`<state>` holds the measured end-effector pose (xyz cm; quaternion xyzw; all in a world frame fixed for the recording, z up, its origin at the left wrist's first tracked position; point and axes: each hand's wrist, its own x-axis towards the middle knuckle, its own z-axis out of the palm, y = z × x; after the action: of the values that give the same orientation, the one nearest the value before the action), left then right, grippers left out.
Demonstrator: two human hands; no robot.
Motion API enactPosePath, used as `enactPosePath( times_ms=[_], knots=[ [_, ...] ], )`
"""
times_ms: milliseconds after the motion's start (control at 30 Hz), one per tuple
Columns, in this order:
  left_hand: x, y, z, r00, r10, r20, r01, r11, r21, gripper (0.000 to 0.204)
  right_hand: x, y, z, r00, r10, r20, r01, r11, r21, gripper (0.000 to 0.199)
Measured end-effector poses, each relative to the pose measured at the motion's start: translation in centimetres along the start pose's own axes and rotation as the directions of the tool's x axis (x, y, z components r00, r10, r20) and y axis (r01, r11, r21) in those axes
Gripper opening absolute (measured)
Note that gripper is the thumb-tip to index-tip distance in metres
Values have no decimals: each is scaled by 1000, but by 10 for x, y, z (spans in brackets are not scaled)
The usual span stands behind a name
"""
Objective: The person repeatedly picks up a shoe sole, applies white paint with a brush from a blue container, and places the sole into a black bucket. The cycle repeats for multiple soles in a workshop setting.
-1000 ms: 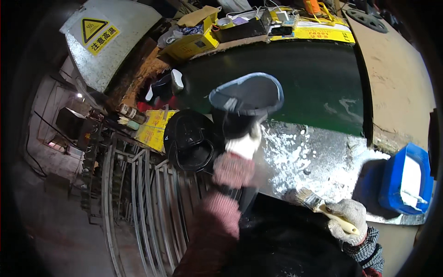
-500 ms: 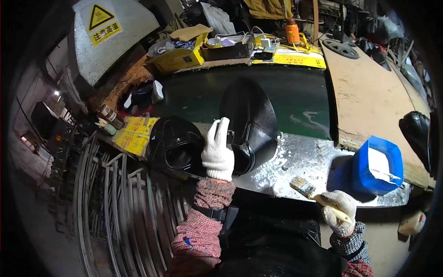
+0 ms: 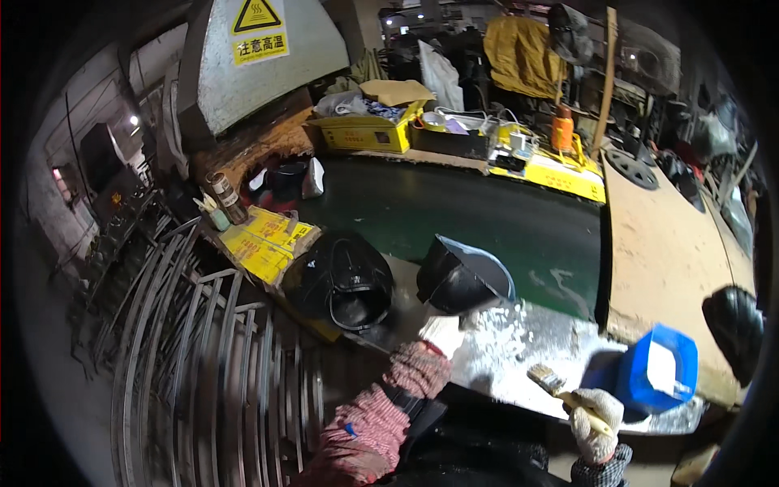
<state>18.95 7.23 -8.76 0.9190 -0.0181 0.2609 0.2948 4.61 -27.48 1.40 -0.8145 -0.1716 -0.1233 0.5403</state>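
My left hand (image 3: 441,334), in a white knit glove, is at the near end of a black leather boot upper (image 3: 450,276). The upper is tilted, and a pale bluish edge shows along its rim. My left fingers are mostly hidden against it. To its left another black leather upper (image 3: 349,272) stands with its opening toward me. My right hand (image 3: 596,422), gloved as well, is closed around the pale handle of a flat paintbrush (image 3: 546,377). The bristles point left, over the metal ledge. Right of the brush stands a blue container (image 3: 673,345) with something white inside.
A white-smeared metal ledge (image 3: 519,398) borders a dark green belt (image 3: 503,203). Yellow-wrapped packages (image 3: 264,243) lie at left, above metal rails (image 3: 223,357). Behind the belt are a yellow box (image 3: 365,134) and an orange bottle (image 3: 562,128). A tan board (image 3: 657,252) flanks the right.
The view has shifted. The boot upper, upright before with my left fingers stretched on its side, is now tipped over with its rim showing. My right hand keeps the paintbrush.
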Motion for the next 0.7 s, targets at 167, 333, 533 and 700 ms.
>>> enactPosePath(
  times_ms=[167, 333, 533, 700],
  knots=[
    [106, 20, -24, 766, -610, 201, 537, 435, -723, 37, 47, 28, 18, 994, 82, 71, -84, 996, 28, 33],
    [77, 69, -91, 503, -487, 714, 679, -289, -675, 37, 95, 28, 22, 962, 189, 195, -175, 981, -89, 30],
    [-95, 3, -229, 559, -818, 136, 730, 407, -549, 23, 134, 0, 51, 900, 244, 362, -294, 952, 89, 31],
    [-255, -67, -391, 443, -792, -420, 581, -103, 807, 43, 127, -7, 66, 890, 139, 434, -167, 986, 28, 28]
  ],
)
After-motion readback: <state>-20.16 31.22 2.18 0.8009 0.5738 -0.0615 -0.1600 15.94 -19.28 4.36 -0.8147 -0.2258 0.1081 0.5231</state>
